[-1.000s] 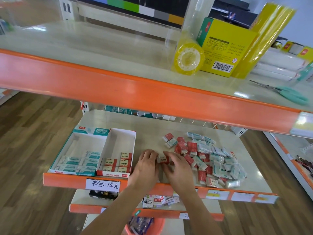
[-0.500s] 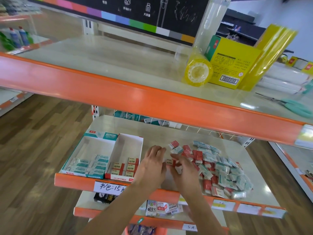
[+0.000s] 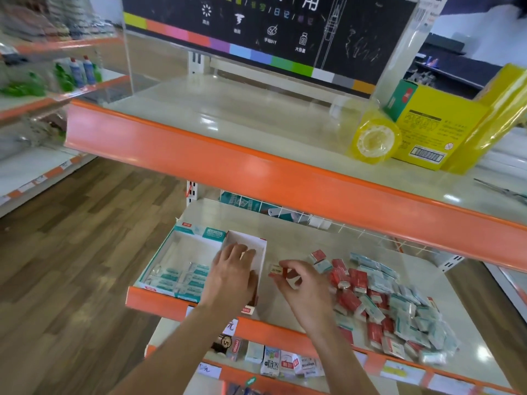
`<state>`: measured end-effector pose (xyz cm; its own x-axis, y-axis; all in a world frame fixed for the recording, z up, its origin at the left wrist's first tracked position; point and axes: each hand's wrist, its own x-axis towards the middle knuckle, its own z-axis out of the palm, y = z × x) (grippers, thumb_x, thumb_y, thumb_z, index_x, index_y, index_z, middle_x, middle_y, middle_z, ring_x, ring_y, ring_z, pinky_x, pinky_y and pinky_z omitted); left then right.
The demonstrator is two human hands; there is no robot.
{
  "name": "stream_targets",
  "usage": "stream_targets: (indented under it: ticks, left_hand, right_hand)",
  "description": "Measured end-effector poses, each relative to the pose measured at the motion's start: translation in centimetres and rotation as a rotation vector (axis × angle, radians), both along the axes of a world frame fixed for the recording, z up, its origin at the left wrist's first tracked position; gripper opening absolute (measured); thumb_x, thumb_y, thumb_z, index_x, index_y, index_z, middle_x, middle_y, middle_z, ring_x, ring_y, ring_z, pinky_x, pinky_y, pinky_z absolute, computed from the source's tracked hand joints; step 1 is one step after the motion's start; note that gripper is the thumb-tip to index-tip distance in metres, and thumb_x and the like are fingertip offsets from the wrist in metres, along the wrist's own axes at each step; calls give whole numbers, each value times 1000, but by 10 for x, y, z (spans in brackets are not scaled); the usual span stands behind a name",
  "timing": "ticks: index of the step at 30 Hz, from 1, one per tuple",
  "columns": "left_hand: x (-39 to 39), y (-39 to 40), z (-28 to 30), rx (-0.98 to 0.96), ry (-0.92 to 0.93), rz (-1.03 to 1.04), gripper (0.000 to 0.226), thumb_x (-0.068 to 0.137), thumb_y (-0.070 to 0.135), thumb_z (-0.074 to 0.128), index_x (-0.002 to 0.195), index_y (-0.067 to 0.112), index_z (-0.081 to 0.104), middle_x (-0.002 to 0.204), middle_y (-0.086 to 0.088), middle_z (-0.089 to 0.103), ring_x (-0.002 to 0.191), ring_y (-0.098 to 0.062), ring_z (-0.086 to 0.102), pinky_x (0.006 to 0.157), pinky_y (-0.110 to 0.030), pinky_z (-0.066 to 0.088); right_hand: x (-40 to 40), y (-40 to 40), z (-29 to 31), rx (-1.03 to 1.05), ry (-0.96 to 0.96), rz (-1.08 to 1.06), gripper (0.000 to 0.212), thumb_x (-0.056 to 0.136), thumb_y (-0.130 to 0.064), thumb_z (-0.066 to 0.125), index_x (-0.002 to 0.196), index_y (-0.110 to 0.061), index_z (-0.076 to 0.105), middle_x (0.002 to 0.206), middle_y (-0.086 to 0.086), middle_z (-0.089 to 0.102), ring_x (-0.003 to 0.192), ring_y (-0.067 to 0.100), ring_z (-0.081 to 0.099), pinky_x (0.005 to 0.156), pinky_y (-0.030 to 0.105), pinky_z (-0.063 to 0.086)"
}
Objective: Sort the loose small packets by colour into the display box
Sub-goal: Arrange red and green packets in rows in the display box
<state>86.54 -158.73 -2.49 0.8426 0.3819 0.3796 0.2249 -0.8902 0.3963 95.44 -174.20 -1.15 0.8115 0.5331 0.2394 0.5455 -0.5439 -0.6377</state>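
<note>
Right hand (image 3: 302,283) pinching packet (image 3: 276,269), left hand (image 3: 232,276) relaxed over display box (image 3: 263,252)

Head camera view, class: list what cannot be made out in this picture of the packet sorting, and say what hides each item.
- Red compartment of the display box: its packets are hidden under the left hand.
- Packet pinched by the right hand: print too small to read.
- Scissors on the upper shelf: cut off by the right edge, blurred.
- Loose pile: lower packets buried, so no count.
- Bottles far left: blurred.
</note>
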Motion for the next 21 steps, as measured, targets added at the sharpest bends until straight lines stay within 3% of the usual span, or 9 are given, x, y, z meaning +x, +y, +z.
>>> stream_targets:
  ticks: [5,10,16,21]
  left_hand:
    - [-12,21,-3,13,-2,72,39,68,9,69,106,10,64,106,-7,61,101,-30,55,86,-44,51]
    - [-21,31,-1,-12,24,106,62,76,11,61,136,14,48,113,-5,58,110,-28,51,94,-42,47]
    - [-28,36,0,-42,-7,152,53,69,5,72,120,13,63,112,-9,64,108,-32,58,89,-45,50]
    - [-32,41,-5,-80,10,189,37,80,13,67,117,12,64,120,-8,62,119,-31,51,97,-47,47]
  right_hand:
    - [-11,23,14,-2,-4,73,11,83,-27,78,92,-25,72,85,-19,65,92,-12,55,69,2,38]
    - [-14,45,11,15,70,142,13,81,-24,80,91,-27,72,87,-17,67,86,-3,61,75,10,46]
    - [-15,64,9,-46,55,176,14,80,-26,80,92,-25,72,88,-14,68,83,1,62,77,14,49]
    - [-18,78,7,-131,33,202,10,80,-28,79,85,-24,72,83,-16,65,77,-7,55,69,4,39]
